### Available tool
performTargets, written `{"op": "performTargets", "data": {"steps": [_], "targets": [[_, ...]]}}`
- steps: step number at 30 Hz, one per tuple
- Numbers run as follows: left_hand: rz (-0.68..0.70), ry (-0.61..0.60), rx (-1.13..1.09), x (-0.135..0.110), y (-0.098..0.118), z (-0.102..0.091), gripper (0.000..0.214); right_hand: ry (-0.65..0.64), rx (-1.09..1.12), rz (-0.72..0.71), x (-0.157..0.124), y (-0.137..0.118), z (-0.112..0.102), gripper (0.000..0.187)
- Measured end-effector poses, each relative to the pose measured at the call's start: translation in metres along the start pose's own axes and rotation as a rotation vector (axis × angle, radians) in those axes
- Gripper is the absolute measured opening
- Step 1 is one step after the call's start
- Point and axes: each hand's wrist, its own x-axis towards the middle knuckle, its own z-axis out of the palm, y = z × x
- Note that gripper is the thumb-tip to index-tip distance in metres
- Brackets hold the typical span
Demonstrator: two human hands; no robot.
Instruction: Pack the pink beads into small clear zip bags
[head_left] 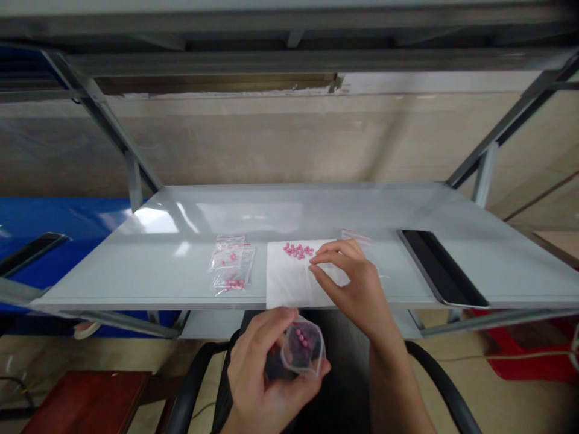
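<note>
A white paper sheet [289, 277] lies on the pale glossy tabletop [235, 217], with a loose cluster of several small pink beads [298, 251] near its far edge. My right hand [357, 277] rests over the sheet, its thumb and forefinger just right of the beads and slightly apart. Below the table edge, my left hand [262, 374] grips a small clear plastic bag [303, 346] holding several pink beads. The bag's mouth stands partly open.
Clear bags with pink beads [231, 266] lie left of the sheet, and another clear bag [356, 237] sits behind my right hand. A flat black panel [441, 268] lies at the right. Grey metal uprights stand at both table ends, with black chair arms below.
</note>
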Motion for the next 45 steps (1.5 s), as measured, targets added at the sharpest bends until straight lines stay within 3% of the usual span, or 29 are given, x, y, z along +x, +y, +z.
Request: {"op": "performTargets", "data": {"steps": [3, 11, 18, 30, 32, 35, 40, 45], "targets": [[0.120, 0.014, 0.056, 0.001, 0.002, -0.003, 0.043, 0.033, -0.167, 0.026, -0.001, 0.017, 0.012, 0.005], [0.083, 0.034, 0.030, 0.003, -0.002, 0.000, 0.041, 0.001, -0.329, 0.089, -0.005, 0.039, 0.024, 0.008], [0.035, 0.063, -0.007, 0.003, -0.004, 0.005, 0.040, -0.086, -0.411, 0.062, 0.004, 0.042, 0.038, 0.011], [0.043, 0.065, 0.005, 0.002, -0.005, 0.003, 0.040, -0.088, -0.477, 0.056, 0.010, 0.035, 0.046, 0.008], [0.045, 0.069, 0.009, 0.001, -0.006, 0.003, 0.040, -0.042, -0.399, 0.050, 0.011, 0.027, 0.041, 0.008], [0.036, 0.068, 0.014, 0.002, -0.006, 0.004, 0.038, 0.008, -0.102, 0.015, 0.009, 0.006, 0.020, 0.008], [-0.042, 0.040, 0.024, 0.006, -0.003, 0.005, 0.038, -0.097, 0.268, -0.024, -0.003, -0.035, -0.022, 0.011], [-0.172, 0.002, 0.005, 0.004, 0.001, 0.006, 0.037, -0.218, 0.314, -0.086, -0.008, -0.048, -0.029, 0.015]]}}
